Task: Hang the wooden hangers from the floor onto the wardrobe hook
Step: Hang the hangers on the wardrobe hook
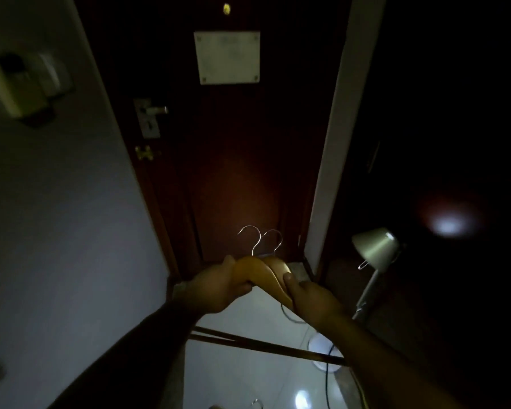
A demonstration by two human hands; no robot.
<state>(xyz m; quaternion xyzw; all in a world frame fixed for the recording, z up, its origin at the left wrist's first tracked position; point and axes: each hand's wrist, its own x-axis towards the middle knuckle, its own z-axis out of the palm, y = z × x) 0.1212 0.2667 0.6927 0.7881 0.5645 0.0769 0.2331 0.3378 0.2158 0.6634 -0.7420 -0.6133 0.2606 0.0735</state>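
Two wooden hangers with metal hooks are held together in front of me, hooks pointing up toward a dark door. My left hand grips their left shoulder from below. My right hand grips the right shoulder, thumb on top. The hangers' lower bars run under my forearms. At the bottom edge, another metal hook shows on the floor. No wardrobe hook is visible in this dim view.
A dark wooden door with a lever handle and a white notice plate stands ahead. A grey floor lamp leans at the right, its cable on the glossy pale floor. A white wall runs along the left.
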